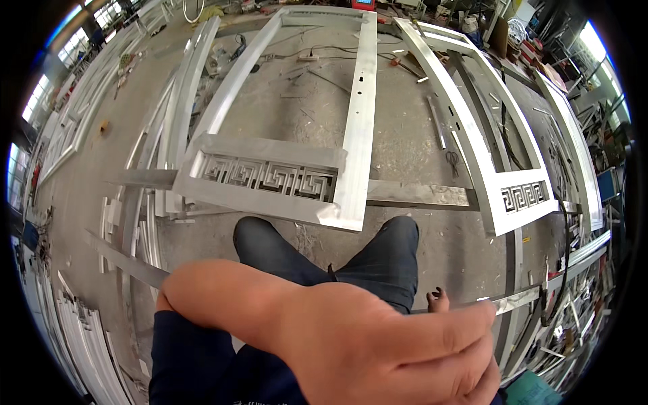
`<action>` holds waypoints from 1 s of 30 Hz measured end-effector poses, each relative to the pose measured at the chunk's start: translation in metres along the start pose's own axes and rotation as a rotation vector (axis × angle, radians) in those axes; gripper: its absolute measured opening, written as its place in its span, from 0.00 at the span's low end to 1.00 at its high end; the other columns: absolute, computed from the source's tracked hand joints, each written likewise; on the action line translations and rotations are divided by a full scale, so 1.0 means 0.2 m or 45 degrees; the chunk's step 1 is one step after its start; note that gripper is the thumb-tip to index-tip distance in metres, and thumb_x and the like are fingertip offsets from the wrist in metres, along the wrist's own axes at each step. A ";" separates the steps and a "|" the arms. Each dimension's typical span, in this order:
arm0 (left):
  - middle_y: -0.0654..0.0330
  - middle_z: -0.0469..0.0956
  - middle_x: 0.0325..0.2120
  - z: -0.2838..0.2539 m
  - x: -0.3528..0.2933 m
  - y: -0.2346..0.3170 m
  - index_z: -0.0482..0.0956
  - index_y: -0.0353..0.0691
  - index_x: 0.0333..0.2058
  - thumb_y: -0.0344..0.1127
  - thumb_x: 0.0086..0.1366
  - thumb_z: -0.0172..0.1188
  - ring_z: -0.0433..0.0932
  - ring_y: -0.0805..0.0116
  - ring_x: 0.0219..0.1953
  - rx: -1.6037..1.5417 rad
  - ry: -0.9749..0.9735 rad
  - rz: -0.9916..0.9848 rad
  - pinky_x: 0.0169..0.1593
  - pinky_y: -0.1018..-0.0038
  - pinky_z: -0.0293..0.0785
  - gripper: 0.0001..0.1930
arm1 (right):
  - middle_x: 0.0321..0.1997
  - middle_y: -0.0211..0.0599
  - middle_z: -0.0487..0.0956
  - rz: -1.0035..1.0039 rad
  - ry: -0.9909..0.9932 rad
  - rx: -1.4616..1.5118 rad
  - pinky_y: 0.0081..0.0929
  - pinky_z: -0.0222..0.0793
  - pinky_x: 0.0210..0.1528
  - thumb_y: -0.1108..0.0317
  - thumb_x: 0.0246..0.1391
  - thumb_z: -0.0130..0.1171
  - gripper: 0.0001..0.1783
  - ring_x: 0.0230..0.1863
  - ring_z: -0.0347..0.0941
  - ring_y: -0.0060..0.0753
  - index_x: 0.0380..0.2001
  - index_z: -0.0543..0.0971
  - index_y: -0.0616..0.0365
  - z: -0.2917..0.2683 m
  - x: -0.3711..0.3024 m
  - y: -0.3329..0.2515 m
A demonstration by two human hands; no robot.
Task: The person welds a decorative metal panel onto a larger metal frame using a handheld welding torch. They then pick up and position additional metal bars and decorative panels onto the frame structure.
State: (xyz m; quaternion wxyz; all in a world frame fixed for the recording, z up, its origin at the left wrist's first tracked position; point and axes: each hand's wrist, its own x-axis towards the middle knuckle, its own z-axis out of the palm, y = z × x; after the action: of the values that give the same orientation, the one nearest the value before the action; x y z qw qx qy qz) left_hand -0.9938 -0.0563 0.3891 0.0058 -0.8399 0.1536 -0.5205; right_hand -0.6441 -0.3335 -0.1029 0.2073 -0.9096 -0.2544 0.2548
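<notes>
My left hand (405,351) is raised close in front of me, back of the hand up, its bare forearm crossing from the left. Its fingers are curled together toward the right; the palm side, and anything in it, is hidden. Lower down, by my right knee, my right hand (439,302) shows only in part, with loosely bent fingers apart and nothing visible in them. Ahead of my knees a silver metal door frame (362,115) with a fretwork lattice panel (270,177) lies across metal supports (422,194). Neither hand touches it.
A second frame (472,145) with a smaller lattice lies to the right. Long metal profiles (74,128) are stacked on the left, with more profiles (77,331) at lower left. A hammer (398,62), scissors (453,160), cables and scraps are strewn on the concrete floor (405,148).
</notes>
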 end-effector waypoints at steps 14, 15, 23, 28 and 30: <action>0.62 0.61 0.13 0.04 -0.55 -0.85 0.61 0.44 0.14 0.27 0.46 0.70 0.62 0.60 0.14 0.028 -0.538 -0.757 0.20 0.69 0.57 0.20 | 0.46 0.48 0.85 0.245 -0.644 -0.376 0.37 0.76 0.55 0.46 0.47 0.67 0.37 0.50 0.81 0.48 0.55 0.79 0.59 -0.28 0.05 -0.22; 0.61 0.62 0.13 0.07 -0.58 -0.89 0.62 0.44 0.13 0.27 0.46 0.69 0.62 0.59 0.15 -0.003 -0.594 -0.862 0.20 0.67 0.57 0.20 | 0.47 0.49 0.84 0.251 -0.662 -0.325 0.37 0.75 0.55 0.46 0.47 0.66 0.36 0.50 0.81 0.48 0.55 0.79 0.59 -0.32 0.05 -0.29; 0.50 0.76 0.18 0.38 -0.66 -0.77 0.77 0.38 0.18 0.40 0.55 0.65 0.76 0.47 0.24 -0.002 -1.404 -1.548 0.29 0.56 0.71 0.14 | 0.51 0.50 0.83 0.373 -0.728 0.085 0.37 0.73 0.58 0.47 0.51 0.65 0.33 0.54 0.79 0.48 0.54 0.79 0.61 -1.02 -0.03 -0.58; 0.46 0.81 0.24 0.50 -0.60 -0.62 0.83 0.37 0.25 0.46 0.56 0.62 0.81 0.44 0.29 0.032 -1.798 -1.965 0.37 0.56 0.77 0.16 | 0.48 0.47 0.84 0.525 -0.542 0.092 0.35 0.77 0.50 0.50 0.54 0.66 0.28 0.47 0.82 0.42 0.52 0.81 0.58 -1.55 0.03 -0.33; 0.44 0.81 0.24 0.53 -0.56 -0.62 0.84 0.36 0.25 0.46 0.55 0.61 0.81 0.44 0.30 0.011 -1.838 -2.070 0.38 0.56 0.77 0.17 | 0.36 0.42 0.84 0.718 -0.197 0.407 0.30 0.77 0.31 0.60 0.54 0.66 0.21 0.29 0.81 0.30 0.44 0.82 0.67 -1.59 0.05 -0.03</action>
State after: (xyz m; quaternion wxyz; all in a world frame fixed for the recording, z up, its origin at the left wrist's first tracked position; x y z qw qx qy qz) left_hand -0.9156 0.0761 0.2642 -0.2488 -0.7982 -0.4897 0.2473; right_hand -0.4585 -0.4025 0.1455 0.2489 -0.8780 0.0354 0.4072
